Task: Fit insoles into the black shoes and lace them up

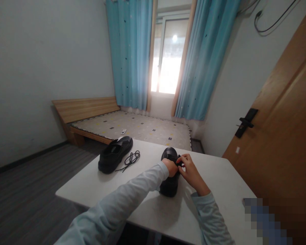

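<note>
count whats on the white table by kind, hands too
black shoes: 2, one under the hands, one at the left
loose black lace: 1
hands: 2, left hand and right hand, both on the near shoe
total: 5

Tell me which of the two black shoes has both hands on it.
The right-hand shoe; the other shoe sits untouched beside a loose lace.

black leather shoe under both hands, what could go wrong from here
1. The black leather shoe is pinched between the left hand and right hand; a hard tug might tip it on the white tabletop.
2. The loose black lace beside the second black shoe lies unsecured and could be swept off.
</note>
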The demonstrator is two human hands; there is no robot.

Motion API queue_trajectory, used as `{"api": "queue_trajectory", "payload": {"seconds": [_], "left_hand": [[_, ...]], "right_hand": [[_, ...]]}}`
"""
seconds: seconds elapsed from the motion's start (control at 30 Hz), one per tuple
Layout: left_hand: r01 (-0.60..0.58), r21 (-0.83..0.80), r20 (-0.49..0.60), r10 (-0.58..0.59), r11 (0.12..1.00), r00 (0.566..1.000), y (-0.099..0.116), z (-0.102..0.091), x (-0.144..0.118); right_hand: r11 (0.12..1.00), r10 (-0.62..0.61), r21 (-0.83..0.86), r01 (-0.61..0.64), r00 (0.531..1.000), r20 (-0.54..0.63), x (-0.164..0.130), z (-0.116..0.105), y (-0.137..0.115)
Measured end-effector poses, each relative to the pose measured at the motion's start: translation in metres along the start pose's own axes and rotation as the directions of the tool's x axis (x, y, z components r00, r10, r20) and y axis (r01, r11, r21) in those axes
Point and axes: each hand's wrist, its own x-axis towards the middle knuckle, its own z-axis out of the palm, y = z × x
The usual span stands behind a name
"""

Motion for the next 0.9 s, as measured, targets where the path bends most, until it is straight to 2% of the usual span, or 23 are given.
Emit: {"api": "queue_trajectory", "payload": {"seconds": [0.17, 0.37, 0.47, 0.6, 0.83, 0.9], "left_hand": [[0.046, 0.038, 0.141, -0.051, 0.998, 0.989, 0.007, -0.010, -0.006], [0.028, 0.053, 0.143, -0.035, 0.998, 0.989, 0.005, -0.011, -0.007], [-0.007, 0.068, 0.108, -0.001, 0.998, 0.994, 0.000, -0.008, -0.008], [0.001, 0.072, -0.023, 0.001, 0.997, 1.000, -0.002, -0.007, -0.017], [0.100, 0.061, -0.223, -0.084, 0.993, 0.971, 0.001, -0.016, -0.033], [0.136, 0.061, -0.246, -0.117, 0.989, 0.962, -0.003, -0.019, -0.034]], "right_hand": [[1.000, 0.008, -0.019, -0.008, 1.000, 0.001, 0.000, 0.001, 0.000], [1.000, 0.015, -0.004, -0.015, 1.000, -0.001, 0.000, 0.001, 0.000], [1.000, 0.006, 0.006, -0.006, 1.000, -0.003, 0.000, 0.002, 0.002], [1.000, -0.010, 0.023, 0.011, 1.000, -0.024, 0.001, 0.003, 0.002], [0.999, -0.020, 0.023, 0.022, 0.998, -0.066, 0.001, 0.004, -0.002], [1.000, -0.016, 0.017, 0.017, 0.998, -0.068, 0.001, 0.005, -0.001]]}}
